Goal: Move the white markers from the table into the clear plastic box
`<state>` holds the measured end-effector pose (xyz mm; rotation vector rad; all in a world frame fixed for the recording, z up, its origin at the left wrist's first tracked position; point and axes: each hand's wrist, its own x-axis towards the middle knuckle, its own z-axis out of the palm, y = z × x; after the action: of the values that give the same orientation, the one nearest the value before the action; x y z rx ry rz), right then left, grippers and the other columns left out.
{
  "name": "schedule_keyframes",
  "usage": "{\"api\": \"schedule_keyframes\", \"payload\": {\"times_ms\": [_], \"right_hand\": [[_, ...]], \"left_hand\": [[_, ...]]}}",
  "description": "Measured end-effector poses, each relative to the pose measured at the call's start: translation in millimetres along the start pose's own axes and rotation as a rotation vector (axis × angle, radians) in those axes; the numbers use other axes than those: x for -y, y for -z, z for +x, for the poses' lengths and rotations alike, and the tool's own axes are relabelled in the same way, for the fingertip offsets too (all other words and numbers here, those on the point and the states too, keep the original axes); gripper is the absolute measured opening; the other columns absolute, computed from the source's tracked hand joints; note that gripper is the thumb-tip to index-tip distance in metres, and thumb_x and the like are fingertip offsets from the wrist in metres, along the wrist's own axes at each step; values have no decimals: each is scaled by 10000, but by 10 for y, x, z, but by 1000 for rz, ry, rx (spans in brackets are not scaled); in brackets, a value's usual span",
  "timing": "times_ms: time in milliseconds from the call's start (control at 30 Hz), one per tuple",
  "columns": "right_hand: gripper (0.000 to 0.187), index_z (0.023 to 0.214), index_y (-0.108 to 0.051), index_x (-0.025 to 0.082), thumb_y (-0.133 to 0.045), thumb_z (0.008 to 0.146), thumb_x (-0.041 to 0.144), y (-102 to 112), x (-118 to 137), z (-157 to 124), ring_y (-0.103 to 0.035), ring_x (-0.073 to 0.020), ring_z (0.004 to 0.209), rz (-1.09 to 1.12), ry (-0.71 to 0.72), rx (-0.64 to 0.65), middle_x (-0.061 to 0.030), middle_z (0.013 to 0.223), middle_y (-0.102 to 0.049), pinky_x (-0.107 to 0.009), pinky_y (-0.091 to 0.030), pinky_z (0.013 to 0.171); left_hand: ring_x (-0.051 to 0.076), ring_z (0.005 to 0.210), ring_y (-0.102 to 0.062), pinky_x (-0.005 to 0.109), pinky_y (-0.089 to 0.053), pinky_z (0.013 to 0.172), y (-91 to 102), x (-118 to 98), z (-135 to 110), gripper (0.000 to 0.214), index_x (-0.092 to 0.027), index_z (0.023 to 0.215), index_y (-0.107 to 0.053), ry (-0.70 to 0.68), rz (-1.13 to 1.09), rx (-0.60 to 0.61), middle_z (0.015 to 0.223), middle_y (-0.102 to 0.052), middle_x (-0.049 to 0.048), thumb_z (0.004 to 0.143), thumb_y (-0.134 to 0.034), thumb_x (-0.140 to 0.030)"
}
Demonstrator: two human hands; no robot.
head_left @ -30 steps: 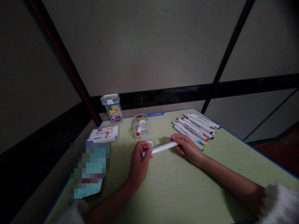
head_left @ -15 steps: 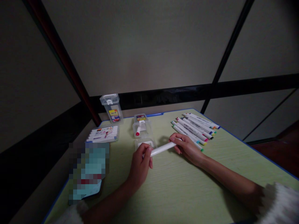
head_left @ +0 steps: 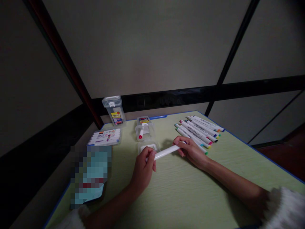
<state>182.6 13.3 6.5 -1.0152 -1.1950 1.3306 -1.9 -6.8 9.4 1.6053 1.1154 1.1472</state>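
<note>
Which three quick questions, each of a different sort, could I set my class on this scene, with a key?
1. What do the left hand and right hand hold between them?
2. True or false: the loose markers lie to the left of the clear marker case.
3. The marker in the open plastic box shows which end colour? (a) green (b) red (c) black

Key: 1. A white marker. 2. False. 3. (b).

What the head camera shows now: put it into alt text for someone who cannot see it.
The left hand and right hand hold a white marker between them above a pale green table. Loose markers lie beyond the right hand; farther left, a red-ended marker lies in an open clear box.
</note>
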Motion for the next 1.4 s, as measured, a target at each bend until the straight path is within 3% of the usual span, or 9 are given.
{"api": "schedule_keyframes", "payload": {"times_ms": [1400], "right_hand": [[248,602,-529,166,-592,724,373,-8,47,-19,-287,-60,338,-132,3,-12,68,342,-406,-240,-149,384]], "left_hand": [[64,367,-376,182,-309,406,-9,25,23,223,-187,623,-425,57,32,57,423,-403,-79,809,-399,-306]]}}
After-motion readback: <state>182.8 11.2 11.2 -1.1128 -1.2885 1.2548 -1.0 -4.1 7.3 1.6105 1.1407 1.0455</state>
